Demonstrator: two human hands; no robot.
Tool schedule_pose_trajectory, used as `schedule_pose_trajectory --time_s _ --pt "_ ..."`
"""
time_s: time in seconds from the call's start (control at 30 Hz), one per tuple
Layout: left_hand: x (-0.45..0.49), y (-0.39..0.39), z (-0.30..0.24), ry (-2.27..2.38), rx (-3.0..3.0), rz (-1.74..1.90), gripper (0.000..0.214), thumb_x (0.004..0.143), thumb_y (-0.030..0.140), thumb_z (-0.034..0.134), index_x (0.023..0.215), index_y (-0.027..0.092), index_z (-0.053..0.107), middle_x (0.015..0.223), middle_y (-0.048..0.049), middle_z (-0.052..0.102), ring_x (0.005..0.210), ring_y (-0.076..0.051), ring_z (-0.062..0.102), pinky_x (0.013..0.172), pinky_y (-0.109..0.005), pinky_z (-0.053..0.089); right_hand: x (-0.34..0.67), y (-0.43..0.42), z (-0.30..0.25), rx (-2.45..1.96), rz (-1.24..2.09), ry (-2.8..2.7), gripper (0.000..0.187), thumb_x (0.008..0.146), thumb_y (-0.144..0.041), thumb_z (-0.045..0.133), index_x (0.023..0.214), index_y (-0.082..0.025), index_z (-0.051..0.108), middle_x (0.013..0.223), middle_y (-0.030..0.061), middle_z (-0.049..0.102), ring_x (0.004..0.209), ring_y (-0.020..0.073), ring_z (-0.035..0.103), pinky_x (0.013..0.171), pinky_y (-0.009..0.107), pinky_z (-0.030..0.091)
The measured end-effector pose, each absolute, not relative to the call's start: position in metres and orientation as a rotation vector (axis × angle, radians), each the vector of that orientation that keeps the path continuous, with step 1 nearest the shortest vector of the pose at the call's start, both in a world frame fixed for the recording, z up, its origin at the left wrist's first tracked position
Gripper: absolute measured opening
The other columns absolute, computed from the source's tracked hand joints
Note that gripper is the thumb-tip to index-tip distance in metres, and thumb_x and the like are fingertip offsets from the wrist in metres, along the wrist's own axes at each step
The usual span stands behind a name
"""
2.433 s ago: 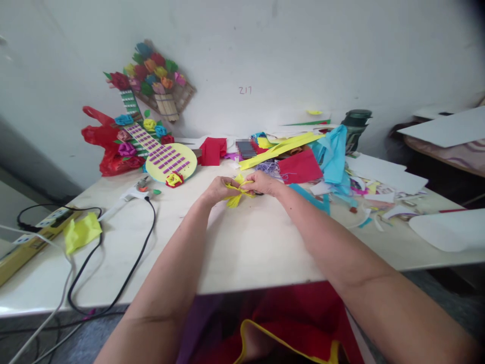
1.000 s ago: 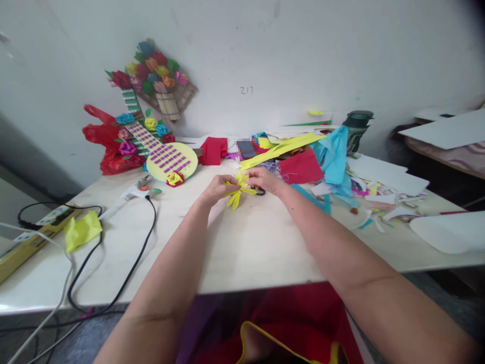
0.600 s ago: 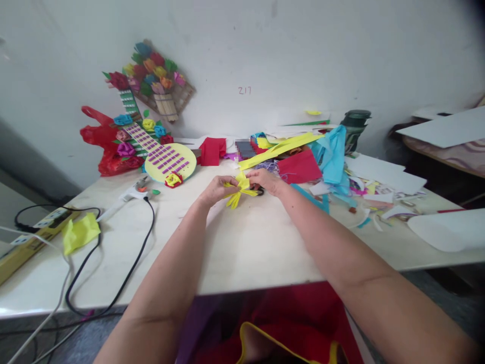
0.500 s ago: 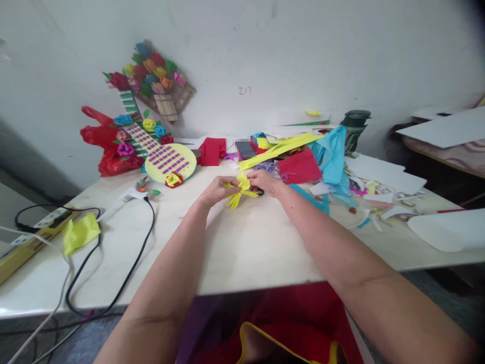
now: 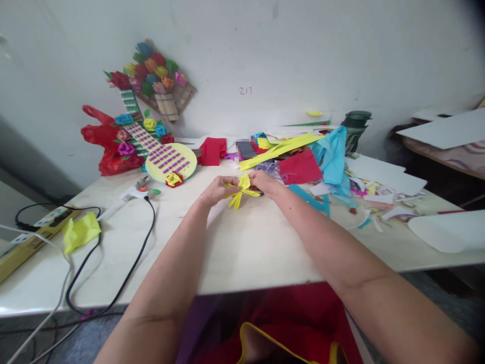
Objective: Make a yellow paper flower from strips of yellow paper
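Observation:
Between my two hands, just above the white table [image 5: 242,253], is a yellow crepe-paper flower [image 5: 242,191] with narrow petals splaying downward and a wider petal standing up. My left hand [image 5: 220,190] is closed, pinching the flower from its left side. On the other side my right hand [image 5: 263,182] is closed too, its fingertips on the upper right of the flower. A small dark thing partly shows under the right fingers; I cannot make out what it is.
Left of my hands stand a glue gun [image 5: 134,193] with a black cord [image 5: 146,237], yellow paper [image 5: 81,232] and a power strip [image 5: 41,225]. Behind is a round-bodied decorated craft [image 5: 170,159]. Red paper [image 5: 300,167], blue paper [image 5: 333,156], scraps and a dark bottle [image 5: 355,130] lie rightward.
The flower's petals have shifted slightly between my fingers, and the dark thing under my right hand is more covered. Both hands stay in nearly the same place.

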State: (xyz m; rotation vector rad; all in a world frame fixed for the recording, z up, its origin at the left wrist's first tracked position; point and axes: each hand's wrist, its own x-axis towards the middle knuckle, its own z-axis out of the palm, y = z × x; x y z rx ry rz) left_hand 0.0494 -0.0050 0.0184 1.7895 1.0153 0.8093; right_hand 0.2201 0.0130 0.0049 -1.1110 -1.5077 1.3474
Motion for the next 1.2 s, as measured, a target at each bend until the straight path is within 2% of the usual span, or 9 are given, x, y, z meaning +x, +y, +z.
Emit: schedule_pose_trajectory --time_s 0.13,0.3,0.47,0.63,0.73,0.83,1.0,1.2 --pt "0.049 -0.005 0.019 1.006 1.773 0.773 0.031 0.061 0.038 0.066 0.077 0.012 0.061 0.061 -0.0012 0.058 0.050 -0.008 0.045 0.048 -0.021 0.032 0.218 0.011 0.006 -1.091 1.490 -1.432 0.009 0.061 -0.022 0.065 0.060 -0.014 0.061 0.051 0.0004 0.059 0.049 0.0099 0.051 0.053 0.022 0.041" --pt "0.052 -0.005 0.016 0.909 1.639 0.841 0.033 0.060 0.037 0.069 0.078 0.013 0.057 0.071 -0.0055 0.065 0.062 -0.012 0.058 0.059 -0.023 0.041 0.219 0.016 0.001 -1.040 1.536 -1.372 0.009 0.061 -0.022 0.065 0.065 -0.013 0.063 0.055 0.0017 0.062 0.051 0.0103 0.053 0.055 0.022 0.043" --pt "0.051 0.001 0.011 0.922 1.571 0.900 0.031 0.060 0.035 0.069 0.077 0.012 0.057 0.069 -0.0050 0.065 0.061 -0.012 0.059 0.060 -0.023 0.043 0.223 0.020 -0.002 -1.092 1.362 -1.455 0.017 0.060 -0.022 0.063 0.075 -0.014 0.065 0.061 -0.0003 0.061 0.051 0.0085 0.049 0.049 0.020 0.037" --pt "0.049 0.006 0.008 0.945 1.532 0.975 0.028 0.060 0.034 0.069 0.073 0.012 0.058 0.065 -0.0045 0.064 0.057 -0.011 0.057 0.057 -0.022 0.041 0.227 0.024 -0.001 -1.032 1.066 -1.409 0.032 0.060 -0.017 0.054 0.091 -0.016 0.062 0.081 0.0005 0.063 0.073 0.0113 0.055 0.068 0.023 0.043" --pt "0.049 0.005 0.009 1.006 1.533 1.001 0.029 0.058 0.034 0.069 0.073 0.012 0.058 0.065 -0.0043 0.063 0.055 -0.011 0.055 0.053 -0.021 0.038 0.229 0.023 0.002 -0.902 0.986 -1.483 0.026 0.063 -0.018 0.051 0.086 -0.016 0.063 0.099 0.0026 0.060 0.089 0.0128 0.054 0.081 0.025 0.041" --pt "0.050 0.003 0.011 1.069 1.554 1.016 0.030 0.056 0.035 0.070 0.073 0.012 0.059 0.063 -0.0033 0.062 0.052 -0.009 0.052 0.049 -0.020 0.035 0.227 0.019 0.004 -0.848 0.972 -1.595 0.020 0.065 -0.025 0.056 0.081 -0.016 0.064 0.112 0.0048 0.054 0.098 0.0148 0.052 0.085 0.027 0.040" --pt "0.052 0.001 0.013 1.154 1.593 0.999 0.032 0.053 0.036 0.070 0.072 0.011 0.061 0.056 -0.0001 0.057 0.046 -0.006 0.044 0.044 -0.020 0.029 0.218 0.017 0.003 -0.905 0.812 -1.691 0.017 0.060 -0.028 0.065 0.070 -0.015 0.062 0.106 0.0073 0.055 0.096 0.0173 0.052 0.079 0.029 0.042" --pt "0.054 0.003 0.012 1.233 1.616 0.959 0.028 0.051 0.032 0.071 0.066 0.012 0.061 0.052 0.0014 0.054 0.045 -0.007 0.043 0.045 -0.020 0.029 0.212 0.023 -0.003 -0.854 0.659 -1.702 0.010 0.060 -0.018 0.066 0.056 -0.016 0.057 0.096 0.0061 0.058 0.091 0.0164 0.054 0.079 0.031 0.043"
